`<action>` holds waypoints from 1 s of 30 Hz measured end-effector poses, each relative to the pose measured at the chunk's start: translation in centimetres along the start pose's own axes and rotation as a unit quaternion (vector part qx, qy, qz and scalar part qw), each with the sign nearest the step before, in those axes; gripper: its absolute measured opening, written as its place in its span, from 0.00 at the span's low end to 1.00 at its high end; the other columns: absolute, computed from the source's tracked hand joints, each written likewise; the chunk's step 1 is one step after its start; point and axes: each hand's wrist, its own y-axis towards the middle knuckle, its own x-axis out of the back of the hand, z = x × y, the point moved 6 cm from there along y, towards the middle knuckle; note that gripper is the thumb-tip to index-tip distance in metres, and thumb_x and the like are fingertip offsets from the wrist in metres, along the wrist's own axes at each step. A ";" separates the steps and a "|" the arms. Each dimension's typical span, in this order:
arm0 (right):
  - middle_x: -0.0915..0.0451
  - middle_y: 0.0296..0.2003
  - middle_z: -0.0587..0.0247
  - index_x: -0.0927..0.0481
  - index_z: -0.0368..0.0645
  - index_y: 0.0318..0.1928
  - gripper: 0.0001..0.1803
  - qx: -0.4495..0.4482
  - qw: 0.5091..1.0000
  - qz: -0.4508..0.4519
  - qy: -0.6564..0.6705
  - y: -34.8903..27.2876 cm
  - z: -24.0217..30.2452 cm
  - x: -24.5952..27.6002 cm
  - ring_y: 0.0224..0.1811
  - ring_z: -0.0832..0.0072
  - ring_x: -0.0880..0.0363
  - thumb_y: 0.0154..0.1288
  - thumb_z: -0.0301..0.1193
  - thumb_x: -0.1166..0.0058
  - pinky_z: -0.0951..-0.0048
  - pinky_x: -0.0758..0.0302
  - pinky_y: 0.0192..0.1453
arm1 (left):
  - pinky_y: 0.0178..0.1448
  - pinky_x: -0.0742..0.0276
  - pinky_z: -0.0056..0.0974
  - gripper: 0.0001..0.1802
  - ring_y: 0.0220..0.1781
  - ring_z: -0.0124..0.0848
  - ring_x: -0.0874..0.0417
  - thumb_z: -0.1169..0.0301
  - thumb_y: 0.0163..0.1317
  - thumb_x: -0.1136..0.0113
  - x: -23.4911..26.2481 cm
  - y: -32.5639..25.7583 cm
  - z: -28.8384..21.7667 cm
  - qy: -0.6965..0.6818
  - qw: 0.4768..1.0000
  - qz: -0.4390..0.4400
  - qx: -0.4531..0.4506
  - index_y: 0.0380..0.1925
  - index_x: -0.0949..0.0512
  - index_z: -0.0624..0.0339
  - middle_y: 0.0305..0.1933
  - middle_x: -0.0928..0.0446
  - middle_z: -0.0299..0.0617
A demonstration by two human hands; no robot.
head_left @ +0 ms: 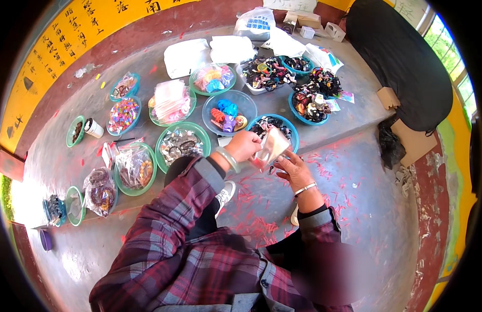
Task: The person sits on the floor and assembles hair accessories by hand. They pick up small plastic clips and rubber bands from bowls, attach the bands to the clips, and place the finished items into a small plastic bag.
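Note:
Over the front edge of the ledge I hold a small clear plastic bag with something pale and flat in it and a bit of red at its lower corner. My left hand is closed on the bag's left side. On its lower right, my right hand has thumb and fingers closed round the edge. Something small and dark shows by the right fingertips, too small to name. Right behind the bag stands a blue bowl of dark hair ties, partly covered by my hands. Farther back, a clear bowl holds blue, red and purple clips.
Several more bowls line the ledge, among them a green bowl of dark bands and a green bowl of stacked clear bags. White bags lie at the back. A dark padded cover leans at right. Red scraps litter the floor.

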 end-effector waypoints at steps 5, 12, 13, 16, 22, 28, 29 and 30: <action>0.23 0.37 0.68 0.28 0.44 0.49 0.18 0.031 0.995 0.025 0.087 -0.5 -0.1 -1.3 0.32 0.78 0.23 0.56 0.30 0.45 0.78 0.27 0.30 | 0.20 0.28 0.27 0.10 0.19 0.22 0.26 0.70 0.55 0.46 -2.3 -2.2 -0.1 -0.073 0.996 0.037 -0.026 0.32 0.24 0.66 0.24 0.25 0.36; 0.22 0.33 0.62 0.27 0.34 0.46 0.17 0.043 0.992 -0.103 0.067 -0.2 0.4 0.6 0.29 0.74 0.21 0.54 0.27 0.47 0.74 0.23 0.28 | 0.30 0.28 0.28 0.18 0.38 0.26 0.26 0.69 0.49 0.39 -2.5 -3.1 -3.3 0.046 0.971 -0.042 -0.231 0.41 0.28 0.60 0.39 0.29 0.39; 0.22 0.32 0.62 0.26 0.33 0.45 0.17 0.051 0.991 -0.110 0.056 0.2 0.2 1.0 0.29 0.75 0.22 0.54 0.27 0.47 0.74 0.23 0.27 | 0.31 0.28 0.28 0.18 0.41 0.28 0.27 0.70 0.48 0.38 -2.5 -3.6 -4.2 0.115 0.943 -0.066 -0.307 0.41 0.28 0.59 0.41 0.29 0.41; 0.22 0.30 0.62 0.25 0.32 0.41 0.16 0.063 0.987 -0.144 0.022 1.1 -0.8 2.2 0.27 0.77 0.23 0.53 0.28 0.45 0.76 0.25 0.25 | 0.44 0.29 0.37 0.16 0.47 0.40 0.29 0.71 0.44 0.39 -3.9 -4.1 -4.4 0.229 0.905 -0.040 -0.358 0.36 0.26 0.58 0.45 0.32 0.46; 0.22 0.29 0.65 0.22 0.32 0.37 0.12 0.057 0.985 -0.159 -0.029 1.1 -0.9 2.0 0.25 0.80 0.25 0.52 0.26 0.43 0.80 0.28 0.23 | 0.47 0.29 0.39 0.07 0.43 0.41 0.26 0.71 0.47 0.45 -4.6 -3.8 -3.8 0.247 0.905 -0.093 -0.334 0.25 0.25 0.64 0.40 0.28 0.45; 0.22 0.30 0.66 0.22 0.33 0.38 0.12 0.105 0.986 -0.123 0.036 1.0 0.0 2.3 0.27 0.80 0.24 0.51 0.25 0.42 0.80 0.28 0.28 | 0.38 0.27 0.34 0.05 0.34 0.32 0.24 0.75 0.48 0.43 -3.6 -3.1 -2.4 -0.022 0.967 -0.125 -0.222 0.23 0.26 0.65 0.36 0.27 0.43; 0.22 0.31 0.66 0.22 0.34 0.39 0.13 0.110 0.986 -0.115 0.042 0.9 0.2 2.3 0.28 0.80 0.24 0.51 0.24 0.41 0.80 0.28 0.29 | 0.40 0.28 0.33 0.04 0.36 0.28 0.25 0.75 0.48 0.43 -3.5 -2.9 -2.1 -0.035 0.971 -0.114 -0.206 0.24 0.26 0.65 0.38 0.28 0.42; 0.22 0.31 0.66 0.22 0.34 0.39 0.13 0.115 0.986 -0.107 0.047 0.8 0.4 2.3 0.29 0.80 0.24 0.51 0.24 0.41 0.80 0.28 0.31 | 0.42 0.29 0.33 0.04 0.37 0.25 0.26 0.75 0.49 0.42 -3.4 -2.6 -1.8 -0.048 0.975 -0.104 -0.191 0.24 0.25 0.64 0.39 0.28 0.40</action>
